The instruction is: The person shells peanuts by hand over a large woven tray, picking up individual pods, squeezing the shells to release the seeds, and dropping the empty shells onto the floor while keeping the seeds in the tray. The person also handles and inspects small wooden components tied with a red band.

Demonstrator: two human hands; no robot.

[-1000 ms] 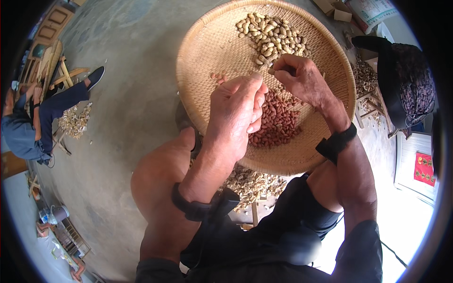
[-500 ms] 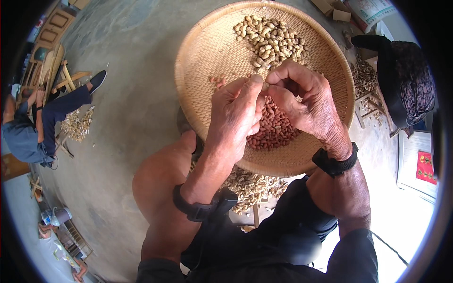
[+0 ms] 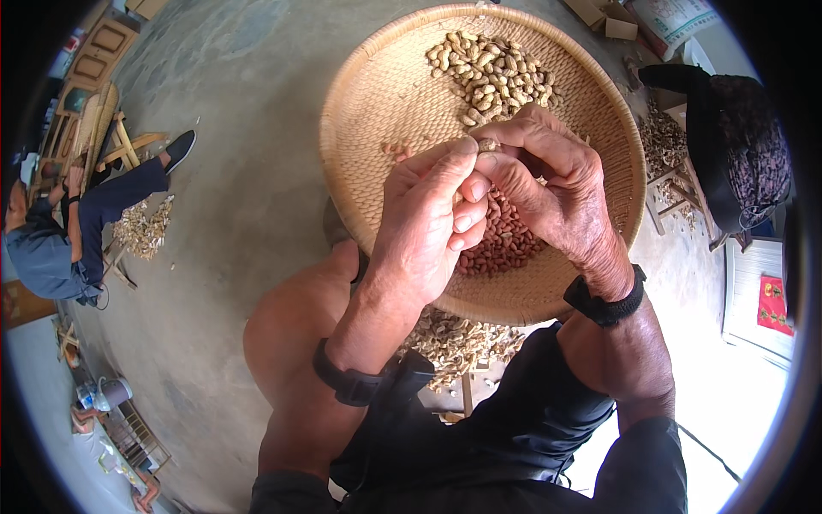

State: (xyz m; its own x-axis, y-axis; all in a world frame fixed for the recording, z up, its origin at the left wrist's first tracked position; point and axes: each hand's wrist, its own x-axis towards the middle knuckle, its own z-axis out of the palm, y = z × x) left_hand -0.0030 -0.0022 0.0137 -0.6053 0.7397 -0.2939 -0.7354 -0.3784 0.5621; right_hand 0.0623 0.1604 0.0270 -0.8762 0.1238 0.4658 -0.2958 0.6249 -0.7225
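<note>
Over a round woven basket (image 3: 360, 111), my two hands meet at a single peanut (image 3: 487, 146) in its shell. My left hand (image 3: 428, 210) pinches one side of it with thumb and forefinger, the other fingers curled. My right hand (image 3: 552, 176) grips the other side between thumb and forefinger. Unshelled peanuts (image 3: 501, 73) are heaped at the far side of the basket. Beneath my hands lies a pile of reddish shelled kernels (image 3: 505, 236), partly hidden by them. A few more kernels (image 3: 396, 151) rest left of my left hand.
Empty shells (image 3: 467, 343) are piled on the floor below the basket's near edge, between my legs. At the left a seated person (image 3: 56, 240) has another shell heap (image 3: 144, 227) nearby. On the right sits a person in dark clothing (image 3: 741, 146) beside a wooden stool (image 3: 676, 193).
The peanut now shows between my fingertips, where it was mostly hidden before. My left fingers have shifted slightly, and the basket appears a little lower and further right.
</note>
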